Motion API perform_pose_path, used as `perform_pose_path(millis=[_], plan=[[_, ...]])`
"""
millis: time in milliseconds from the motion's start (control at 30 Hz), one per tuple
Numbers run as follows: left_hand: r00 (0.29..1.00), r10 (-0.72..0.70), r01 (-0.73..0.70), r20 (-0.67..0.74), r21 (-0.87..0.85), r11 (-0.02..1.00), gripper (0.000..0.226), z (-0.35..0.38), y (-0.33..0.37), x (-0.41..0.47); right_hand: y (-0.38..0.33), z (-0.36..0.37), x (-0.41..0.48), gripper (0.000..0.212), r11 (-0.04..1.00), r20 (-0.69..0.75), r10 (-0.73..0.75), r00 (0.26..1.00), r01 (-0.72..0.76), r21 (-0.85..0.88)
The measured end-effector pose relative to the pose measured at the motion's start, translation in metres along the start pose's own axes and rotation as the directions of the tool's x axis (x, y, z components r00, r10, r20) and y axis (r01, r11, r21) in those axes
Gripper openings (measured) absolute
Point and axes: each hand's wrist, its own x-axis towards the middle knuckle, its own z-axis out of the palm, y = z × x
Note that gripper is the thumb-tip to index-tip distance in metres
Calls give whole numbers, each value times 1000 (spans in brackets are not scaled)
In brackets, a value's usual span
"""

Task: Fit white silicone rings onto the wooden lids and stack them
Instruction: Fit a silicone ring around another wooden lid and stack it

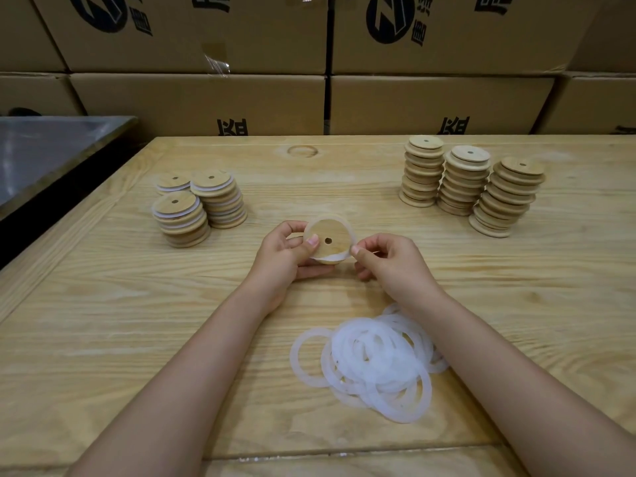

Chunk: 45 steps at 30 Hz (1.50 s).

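Note:
My left hand (287, 254) holds a round wooden lid (332, 235) with a small centre hole above the middle of the table, its thumb lying on the lid's face. A white silicone ring (346, 222) sits partly round the lid's rim. My right hand (385, 261) pinches that ring at the lid's right edge. A loose pile of white rings (375, 359) lies on the table under my right forearm. Three stacks of lids with white rings (199, 204) stand at the left. Three taller stacks of bare wooden lids (471, 184) stand at the right.
The wooden table (137, 321) reaches across the view. Cardboard boxes (395, 98) form a wall behind its far edge. A dark metal surface (44, 149) adjoins the table at the far left.

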Motion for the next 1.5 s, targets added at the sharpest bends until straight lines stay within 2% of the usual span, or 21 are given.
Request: perform_pose_path(millis=[100,200,367,633,867,1100,1333,1500], plan=[[1000,-4,4,15,6,1000,14,1,0,0,1,2,-1,14,992,-14,42,999,-40,117],[1000,5,-5,10,-21,1000,15,2,-2,1,2,7,-3,17,987,-15,58,998,-55,152],[1000,30,-29,10,-26,999,12,3,-3,0,1,10,-5,22,989,-49,67,997,-60,133],[1000,-10,9,-23,-74,997,8,1,1,1,-5,12,-7,13,999,-36,-15,999,13,-41],[994,-93,96,48,-67,993,23,5,3,1,1,9,-7,14,992,-94,15,995,-3,124],[996,-50,56,71,-87,995,17,8,0,-1,3,11,-7,24,995,-76,15,997,-7,96],[1000,-26,24,-15,-132,991,12,6,-1,0,-1,10,-4,12,999,0,-29,1000,29,-20],[993,-115,116,16,-146,983,21,4,3,2,2,6,-4,15,995,8,-11,1000,10,104]])
